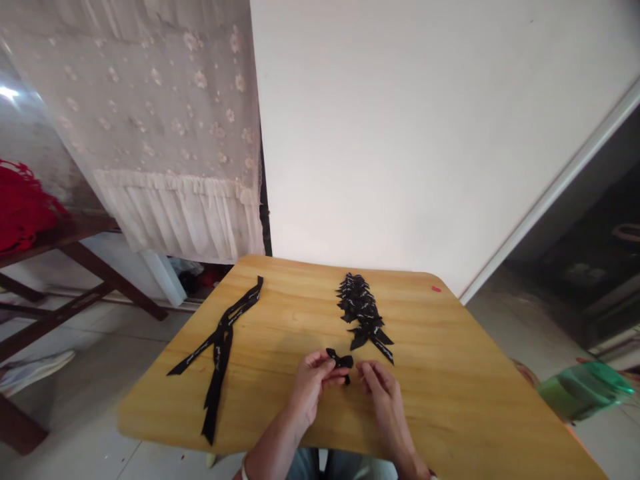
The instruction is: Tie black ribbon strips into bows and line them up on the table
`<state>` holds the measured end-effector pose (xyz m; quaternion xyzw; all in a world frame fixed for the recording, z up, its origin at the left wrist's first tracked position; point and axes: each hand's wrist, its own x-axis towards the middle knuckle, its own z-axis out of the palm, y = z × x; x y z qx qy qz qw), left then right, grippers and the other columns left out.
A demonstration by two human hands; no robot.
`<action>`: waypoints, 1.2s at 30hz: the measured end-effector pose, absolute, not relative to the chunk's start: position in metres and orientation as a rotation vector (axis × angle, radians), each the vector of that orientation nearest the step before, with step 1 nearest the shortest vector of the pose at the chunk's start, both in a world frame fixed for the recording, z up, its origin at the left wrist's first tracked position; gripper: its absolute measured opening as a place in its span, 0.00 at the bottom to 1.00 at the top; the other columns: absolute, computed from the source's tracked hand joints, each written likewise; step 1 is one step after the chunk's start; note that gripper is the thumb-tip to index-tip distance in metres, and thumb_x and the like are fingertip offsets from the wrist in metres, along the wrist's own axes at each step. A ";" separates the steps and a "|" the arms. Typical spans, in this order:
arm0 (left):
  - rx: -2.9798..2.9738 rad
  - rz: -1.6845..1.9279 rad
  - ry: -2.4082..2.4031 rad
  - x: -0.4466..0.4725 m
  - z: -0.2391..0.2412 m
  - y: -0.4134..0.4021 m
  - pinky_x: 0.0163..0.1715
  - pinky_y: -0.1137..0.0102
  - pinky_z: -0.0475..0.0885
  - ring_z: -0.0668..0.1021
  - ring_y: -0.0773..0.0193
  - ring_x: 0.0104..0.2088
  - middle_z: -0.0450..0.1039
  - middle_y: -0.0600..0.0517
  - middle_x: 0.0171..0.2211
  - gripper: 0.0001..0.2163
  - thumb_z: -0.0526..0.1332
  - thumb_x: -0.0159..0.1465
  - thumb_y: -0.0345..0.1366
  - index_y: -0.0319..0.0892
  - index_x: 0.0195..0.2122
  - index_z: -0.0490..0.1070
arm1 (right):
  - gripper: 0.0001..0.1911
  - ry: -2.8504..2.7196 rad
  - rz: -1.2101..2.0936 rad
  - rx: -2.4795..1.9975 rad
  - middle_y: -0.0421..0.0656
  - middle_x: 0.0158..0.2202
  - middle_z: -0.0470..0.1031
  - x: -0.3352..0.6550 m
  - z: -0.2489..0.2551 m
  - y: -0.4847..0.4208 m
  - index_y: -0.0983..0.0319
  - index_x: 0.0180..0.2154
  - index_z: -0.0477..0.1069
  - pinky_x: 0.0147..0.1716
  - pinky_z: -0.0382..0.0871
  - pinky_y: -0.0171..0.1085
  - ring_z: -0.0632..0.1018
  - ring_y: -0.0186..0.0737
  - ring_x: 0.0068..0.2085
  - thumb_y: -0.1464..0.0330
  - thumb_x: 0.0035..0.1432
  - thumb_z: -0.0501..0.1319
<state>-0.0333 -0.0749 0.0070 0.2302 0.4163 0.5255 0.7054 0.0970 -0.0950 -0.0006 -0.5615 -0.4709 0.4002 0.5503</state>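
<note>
My left hand (311,385) pinches a small black ribbon bow (340,362) just above the wooden table (450,373). My right hand (379,381) hovers beside the bow's right end, fingers curled together; whether it touches the bow is unclear. Just beyond my hands lies a row of several finished black bows (361,310). Long strips of black ribbon (223,343) with pale lettering lie spread on the table's left side.
A small red speck (436,289) sits near the table's far right corner. A lace curtain (165,133) hangs at the back left, with a dark wooden bench (65,253) beneath. A green plastic object (583,389) lies on the floor to the right.
</note>
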 end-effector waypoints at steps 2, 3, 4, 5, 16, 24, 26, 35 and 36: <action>0.572 1.165 0.927 -0.032 0.007 -0.077 0.25 0.71 0.71 0.77 0.61 0.25 0.73 0.51 0.24 0.09 0.64 0.45 0.33 0.37 0.25 0.66 | 0.17 -1.107 0.999 -1.312 0.36 0.16 0.61 0.096 0.003 -0.096 0.62 0.20 0.64 0.19 0.56 0.31 0.62 0.31 0.20 0.56 0.49 0.56; 0.604 1.161 0.929 -0.032 0.008 -0.078 0.25 0.71 0.71 0.77 0.62 0.25 0.73 0.52 0.23 0.09 0.64 0.45 0.34 0.37 0.25 0.67 | 0.18 -1.109 1.026 -1.304 0.36 0.16 0.61 0.095 0.005 -0.096 0.62 0.18 0.63 0.18 0.55 0.31 0.62 0.31 0.19 0.55 0.48 0.56; 0.633 1.154 0.931 -0.032 0.008 -0.079 0.26 0.71 0.71 0.77 0.62 0.24 0.72 0.52 0.23 0.09 0.65 0.45 0.35 0.37 0.24 0.67 | 0.19 -1.115 1.047 -1.299 0.36 0.15 0.61 0.095 0.006 -0.096 0.62 0.17 0.62 0.18 0.54 0.31 0.61 0.31 0.19 0.54 0.48 0.55; 0.656 1.147 0.936 -0.032 0.009 -0.079 0.26 0.71 0.71 0.76 0.63 0.24 0.72 0.52 0.22 0.10 0.65 0.44 0.36 0.37 0.24 0.67 | 0.20 -1.125 1.063 -1.298 0.36 0.15 0.61 0.094 0.006 -0.096 0.62 0.17 0.62 0.17 0.54 0.31 0.61 0.31 0.18 0.53 0.48 0.55; 0.828 1.065 0.942 -0.034 0.006 -0.081 0.23 0.71 0.70 0.75 0.64 0.22 0.71 0.53 0.22 0.09 0.63 0.45 0.38 0.38 0.24 0.68 | 0.16 -1.299 1.042 -1.359 0.35 0.14 0.57 0.093 0.011 -0.095 0.62 0.16 0.61 0.17 0.51 0.31 0.58 0.30 0.18 0.58 0.44 0.59; 0.930 0.949 0.925 -0.035 0.017 -0.085 0.22 0.71 0.71 0.75 0.64 0.23 0.72 0.52 0.22 0.09 0.63 0.46 0.37 0.37 0.26 0.70 | 0.12 -1.351 0.990 -1.352 0.35 0.13 0.60 0.095 0.007 -0.098 0.62 0.15 0.63 0.17 0.52 0.31 0.60 0.30 0.18 0.65 0.44 0.59; 0.934 0.955 0.936 -0.034 0.015 -0.085 0.18 0.72 0.69 0.74 0.65 0.20 0.70 0.52 0.19 0.10 0.62 0.47 0.40 0.37 0.23 0.69 | 0.12 -1.357 0.991 -1.336 0.35 0.13 0.60 0.094 0.008 -0.100 0.62 0.15 0.62 0.17 0.52 0.30 0.60 0.30 0.18 0.66 0.45 0.58; 0.812 1.102 0.966 -0.024 0.010 -0.087 0.12 0.75 0.65 0.71 0.67 0.12 0.66 0.56 0.12 0.13 0.59 0.49 0.44 0.39 0.20 0.62 | 0.13 -1.455 0.960 -1.344 0.35 0.15 0.59 0.091 0.006 -0.104 0.61 0.18 0.57 0.18 0.54 0.30 0.62 0.31 0.19 0.63 0.49 0.54; 0.803 1.112 0.966 -0.024 0.009 -0.087 0.12 0.75 0.65 0.71 0.68 0.12 0.65 0.57 0.12 0.13 0.59 0.49 0.44 0.39 0.19 0.62 | 0.13 -1.477 0.934 -1.352 0.35 0.15 0.59 0.091 0.006 -0.105 0.61 0.18 0.57 0.18 0.54 0.30 0.61 0.31 0.19 0.63 0.49 0.54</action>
